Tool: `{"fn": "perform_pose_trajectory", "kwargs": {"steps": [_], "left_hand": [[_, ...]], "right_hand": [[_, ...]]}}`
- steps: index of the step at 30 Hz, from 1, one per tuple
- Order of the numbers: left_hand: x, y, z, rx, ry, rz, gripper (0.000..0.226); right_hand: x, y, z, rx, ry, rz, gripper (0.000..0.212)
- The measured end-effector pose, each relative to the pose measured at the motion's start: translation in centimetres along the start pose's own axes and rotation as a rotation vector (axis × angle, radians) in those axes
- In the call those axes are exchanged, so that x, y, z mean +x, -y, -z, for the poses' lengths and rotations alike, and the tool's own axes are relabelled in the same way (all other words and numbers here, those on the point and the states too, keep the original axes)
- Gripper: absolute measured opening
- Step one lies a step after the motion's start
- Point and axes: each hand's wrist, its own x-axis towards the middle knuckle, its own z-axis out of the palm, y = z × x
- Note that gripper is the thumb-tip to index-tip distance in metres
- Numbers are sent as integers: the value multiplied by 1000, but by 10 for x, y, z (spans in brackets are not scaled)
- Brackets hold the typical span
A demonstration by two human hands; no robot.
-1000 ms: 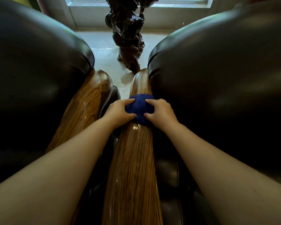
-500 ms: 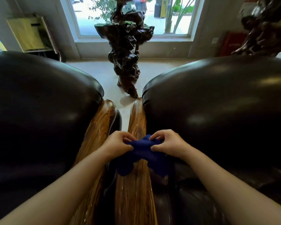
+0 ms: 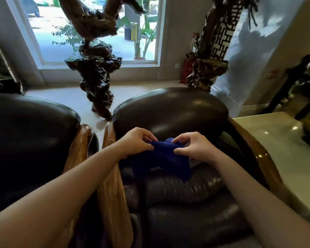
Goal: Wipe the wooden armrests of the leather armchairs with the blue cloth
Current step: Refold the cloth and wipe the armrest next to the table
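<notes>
Both hands hold the blue cloth (image 3: 166, 159) in the air over the seat of the right leather armchair (image 3: 170, 106). My left hand (image 3: 137, 142) pinches its left top edge and my right hand (image 3: 193, 146) pinches its right top edge; the rest hangs down loosely. Under my left forearm runs that chair's glossy wooden left armrest (image 3: 113, 187). Its right armrest (image 3: 261, 154) curves along the far side. The left armchair (image 3: 29, 126) has its own wooden armrest (image 3: 79, 149) right beside the gap.
A dark gnarled root sculpture (image 3: 97, 76) stands on the pale floor behind the chairs, before a window. A second carved trunk (image 3: 208, 56) rises behind the right chair. A pale glossy tabletop (image 3: 283, 151) lies to the right.
The cloth has left the armrest: both hands lifted it, shook it loose and carried it right, over the seat. My head has risen, showing more of the room.
</notes>
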Motion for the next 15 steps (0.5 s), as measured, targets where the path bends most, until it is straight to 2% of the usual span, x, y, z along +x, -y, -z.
{"fn": "perform_pose_trajectory", "kwargs": {"steps": [5, 9, 15], "left_hand": [[10, -99, -76, 47, 122, -123, 24], [28, -177, -166, 67, 192, -196, 25], [63, -247, -290, 22, 226, -203, 24]], "right_hand": [[-87, -54, 84, 42, -102, -31, 25], [-148, -125, 156, 19, -180, -55, 24], [-205, -226, 240, -39, -199, -150, 27]]}}
